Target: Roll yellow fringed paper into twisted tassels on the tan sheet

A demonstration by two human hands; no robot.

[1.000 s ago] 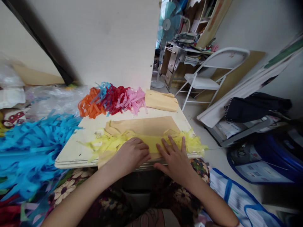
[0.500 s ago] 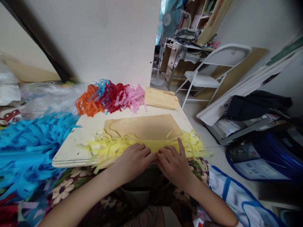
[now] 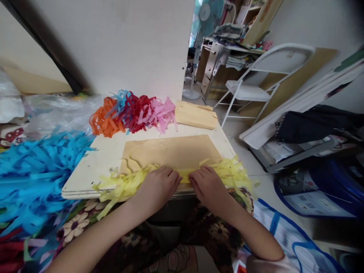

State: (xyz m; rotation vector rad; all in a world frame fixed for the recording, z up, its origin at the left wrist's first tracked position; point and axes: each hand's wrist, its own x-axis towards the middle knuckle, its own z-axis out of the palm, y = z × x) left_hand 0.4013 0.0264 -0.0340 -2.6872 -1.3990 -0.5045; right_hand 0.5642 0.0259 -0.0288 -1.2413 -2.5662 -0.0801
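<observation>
Grip: left hand [image 3: 159,186], then right hand [image 3: 211,189], fingers curled and closed on the plain middle of the yellow fringed paper strip [image 3: 185,176], laid across the flat brown paper sheet [image 3: 173,151] on the pale wooden board [image 3: 98,161]. We judge it's being gathered; next move calls for even finger pressure.

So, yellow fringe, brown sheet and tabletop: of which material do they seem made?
Yellow fringe: likely matte crepe or tissue paper; thin, curling strips. Brown sheet: probably smooth kraft paper; flat, tan. Tabletop: perhaps pale-painted plywood; layered edge lines.
</observation>
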